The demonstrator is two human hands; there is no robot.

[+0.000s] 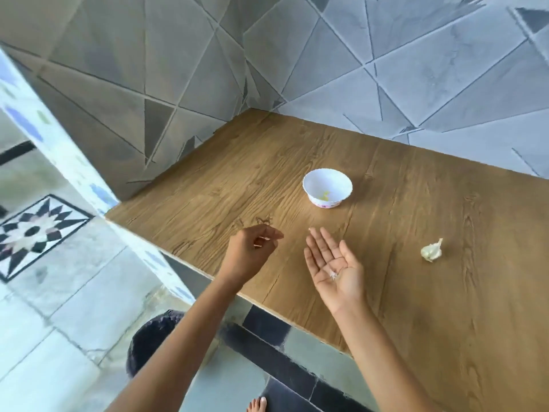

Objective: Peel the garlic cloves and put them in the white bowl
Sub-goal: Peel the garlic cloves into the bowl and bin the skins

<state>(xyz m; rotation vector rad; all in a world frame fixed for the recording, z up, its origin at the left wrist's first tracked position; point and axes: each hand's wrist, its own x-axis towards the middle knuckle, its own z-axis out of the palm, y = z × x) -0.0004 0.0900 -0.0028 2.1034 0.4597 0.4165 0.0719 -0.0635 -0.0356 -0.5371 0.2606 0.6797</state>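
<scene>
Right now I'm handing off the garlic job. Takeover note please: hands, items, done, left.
Left hand: above the table's near edge, fingers curled; can't tell if it pinches anything.
Right hand: palm up, open, white peel scrap lying on it.
White bowl: upright on the wooden table.
Done: pale yellow bits in the bowl, likely peeled cloves.
Left: garlic piece, skin on, lying right of the right hand.

Setting: domestic kitchen corner.
- wood-grain countertop [386, 233] fitted into wall angle
- grey geometric wall tiles [297, 55] behind it on both sides
- pale stone floor [44, 307] with star-pattern inlay [32, 233]
- white bowl [327, 185] and garlic [431, 250] on counter
- bare foot [257, 405] on floor
</scene>
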